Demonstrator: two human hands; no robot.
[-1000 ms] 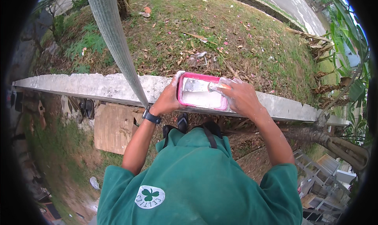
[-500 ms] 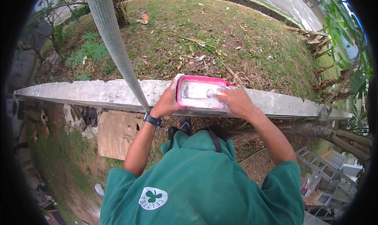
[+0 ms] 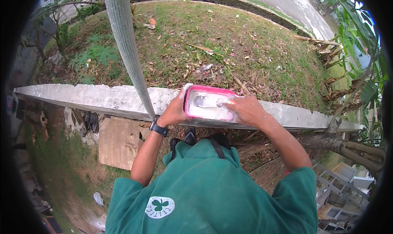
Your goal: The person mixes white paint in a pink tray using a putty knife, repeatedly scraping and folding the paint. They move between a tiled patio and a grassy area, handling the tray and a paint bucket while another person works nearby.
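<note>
A pink rectangular tub [image 3: 209,89] with a thick white paste inside is held over the top of the low wall. My left hand [image 3: 177,110], white-smeared at the fingers, grips its left side. Inside the tub's right half, my right hand [image 3: 247,111] is closed on what looks like a putty knife [image 3: 222,101], coated white. Its handle is mostly hidden by my fingers. A dark grey patch shows in the paste towards the tub's left side. White specks dot my right forearm.
The pale concrete wall [image 3: 102,98] runs across the view under my hands. A grey pole [image 3: 127,37] rises beside my left wrist. Beyond lies leaf-strewn grass [image 3: 262,62]. A brown board [image 3: 118,141], a tree trunk [image 3: 319,142] and a metal ladder [image 3: 327,180] are on the near side.
The tub has shifted slightly nearer and tilted, its right end lower. My right hand has moved a little right and nearer with the tool. The grey patch in the paste looks larger.
</note>
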